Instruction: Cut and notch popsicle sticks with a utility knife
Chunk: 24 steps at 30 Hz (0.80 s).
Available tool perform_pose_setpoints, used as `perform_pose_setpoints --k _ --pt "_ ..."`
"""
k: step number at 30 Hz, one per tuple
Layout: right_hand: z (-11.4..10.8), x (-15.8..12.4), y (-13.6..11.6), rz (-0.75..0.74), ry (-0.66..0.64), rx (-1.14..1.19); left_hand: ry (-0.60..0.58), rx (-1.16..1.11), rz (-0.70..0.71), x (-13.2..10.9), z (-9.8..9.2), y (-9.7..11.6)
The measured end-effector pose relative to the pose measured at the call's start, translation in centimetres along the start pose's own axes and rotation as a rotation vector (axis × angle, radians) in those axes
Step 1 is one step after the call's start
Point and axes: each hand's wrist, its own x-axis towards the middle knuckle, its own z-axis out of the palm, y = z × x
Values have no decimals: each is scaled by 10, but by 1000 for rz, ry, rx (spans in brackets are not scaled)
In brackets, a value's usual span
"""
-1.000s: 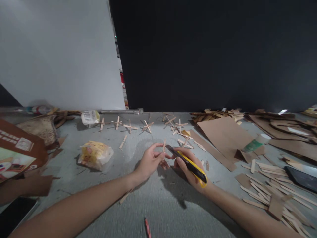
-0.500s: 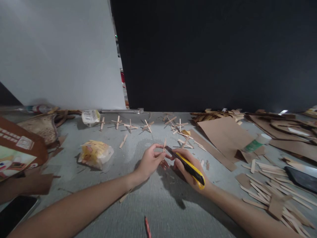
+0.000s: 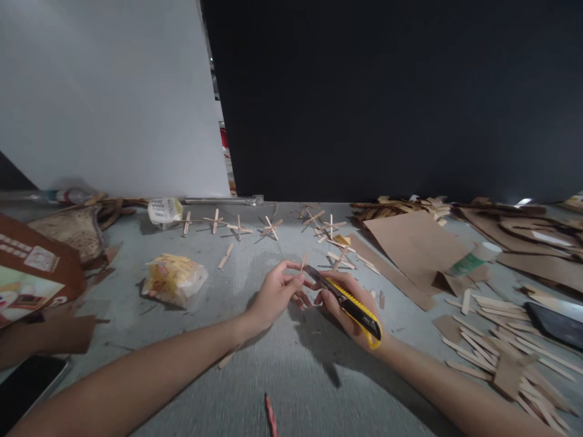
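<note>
My left hand (image 3: pixel 279 292) pinches a short wooden craft stick (image 3: pixel 304 261) that points upward from the fingertips. In my right hand (image 3: pixel 342 306) is a yellow and black utility knife (image 3: pixel 350 301), its blade end against or very close to the stick. Both hands hover just over the grey tabletop, fingertips nearly meeting. Beyond them stand several small crossed-stick pieces (image 3: pixel 272 228) in a row. Loose stick bits (image 3: pixel 340 262) lie just past my right hand. The exact contact between blade and stick is too small to make out.
At left are a crumpled yellow plastic bag (image 3: pixel 175 280), a brown package (image 3: pixel 36 267) and a phone (image 3: pixel 31 388). To the right lie cardboard (image 3: pixel 414 249), a glue bottle (image 3: pixel 476 258), many craft sticks (image 3: pixel 478 352) and another phone (image 3: pixel 553 325). A red pen-like object (image 3: pixel 270 416) sits in front.
The knife's handle end has shifted slightly right and down while its tip stays at the stick. My left hand keeps its pinch. The whole view has moved a little.
</note>
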Motion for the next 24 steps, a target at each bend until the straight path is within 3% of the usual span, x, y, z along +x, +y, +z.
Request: perform_pose_setpoints --k 9,15,24 --pt "4 -5 17 57 15 170 -54 -56 -3 2 -3 1" --pt "3 3 6 97 27 279 -71 -59 -1 3 -3 0" --pt "5 3 13 107 8 259 -58 -22 -39 2 0 -1"
